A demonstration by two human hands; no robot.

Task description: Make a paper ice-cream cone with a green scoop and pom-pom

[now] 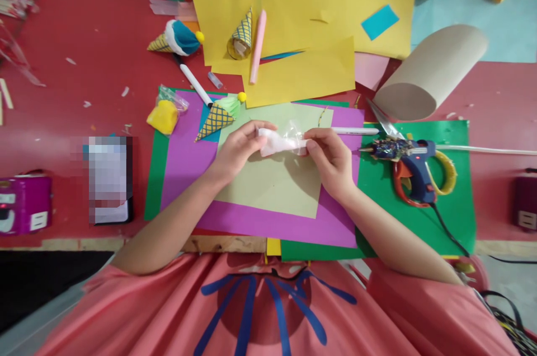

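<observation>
Head | hands (238,150) pinching tapered white lump (276,145), crinkled clear plastic (293,130) | latticed cone (215,122) nearby

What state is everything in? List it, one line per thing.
White bundle, partly in clear plastic
Left hand, pinching one end
Right hand, pinching the other end
Glue gun, on its side, red light showing
Scissors, partly under the gun
Phone, screen blurred
Cardboard tube, on its side
Blue-topped cone, lying down
Green-topped cone, lying down
Third cone, no topping
</observation>
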